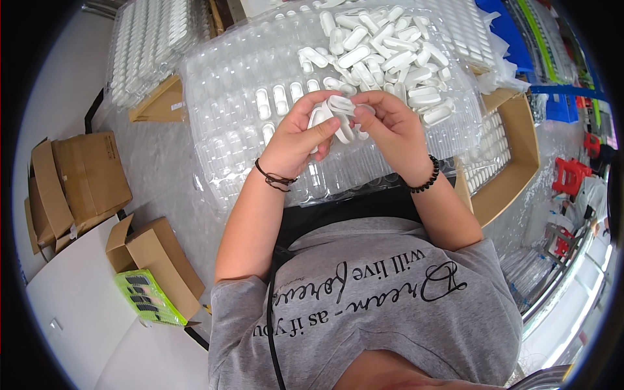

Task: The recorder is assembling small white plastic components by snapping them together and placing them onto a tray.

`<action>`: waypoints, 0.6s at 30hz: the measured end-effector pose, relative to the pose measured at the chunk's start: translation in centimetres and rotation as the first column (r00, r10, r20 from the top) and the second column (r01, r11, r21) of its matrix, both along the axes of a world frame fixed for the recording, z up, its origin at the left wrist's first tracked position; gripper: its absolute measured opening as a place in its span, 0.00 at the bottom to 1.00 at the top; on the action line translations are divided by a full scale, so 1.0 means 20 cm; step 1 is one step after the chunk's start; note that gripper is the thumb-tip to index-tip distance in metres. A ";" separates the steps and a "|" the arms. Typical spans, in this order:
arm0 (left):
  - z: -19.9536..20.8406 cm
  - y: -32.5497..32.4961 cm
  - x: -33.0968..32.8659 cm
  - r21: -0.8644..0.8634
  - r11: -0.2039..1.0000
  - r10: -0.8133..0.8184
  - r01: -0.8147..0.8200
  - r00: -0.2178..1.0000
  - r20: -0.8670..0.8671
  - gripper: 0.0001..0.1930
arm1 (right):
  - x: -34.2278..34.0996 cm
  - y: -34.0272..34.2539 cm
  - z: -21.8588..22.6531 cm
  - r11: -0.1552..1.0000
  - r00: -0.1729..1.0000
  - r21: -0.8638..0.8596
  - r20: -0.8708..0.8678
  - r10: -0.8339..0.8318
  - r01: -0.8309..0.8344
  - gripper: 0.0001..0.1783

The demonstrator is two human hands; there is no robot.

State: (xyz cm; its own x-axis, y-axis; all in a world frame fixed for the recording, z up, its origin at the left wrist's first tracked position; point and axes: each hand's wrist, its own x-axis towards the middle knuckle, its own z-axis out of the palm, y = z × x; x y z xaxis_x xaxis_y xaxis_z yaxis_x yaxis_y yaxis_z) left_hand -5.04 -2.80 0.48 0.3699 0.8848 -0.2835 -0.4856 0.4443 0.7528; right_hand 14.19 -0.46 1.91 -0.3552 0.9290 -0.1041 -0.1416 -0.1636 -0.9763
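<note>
My left hand (pixel 304 130) and my right hand (pixel 392 129) meet over a clear plastic blister tray (pixel 224 153). Both are closed on small white oval plastic pieces (pixel 340 105); the fingers partly cover them, so the exact number is hidden. Thumb and fingers of the right hand pinch the upper piece from its side. Further white pieces poke out beside the left thumb. Left of my hands, several like pieces (pixel 262 104) sit upright in a row of tray pockets. Beyond the right hand lies a loose heap of the same white pieces (pixel 383 55).
Stacked filled trays (pixel 153 52) stand at the far left. An open carton (pixel 513 166) with filled trays is at the right. Brown cardboard boxes (pixel 91 172) and a smaller open box (pixel 166 260) are on the left. Red stools (pixel 572 175) stand at far right.
</note>
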 end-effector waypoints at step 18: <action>0.01 -0.02 0.02 0.074 0.995 -0.049 0.072 0.959 -0.280 0.15 | 0.04 0.03 -0.02 0.998 0.996 -0.070 0.087 0.013 -0.007 0.10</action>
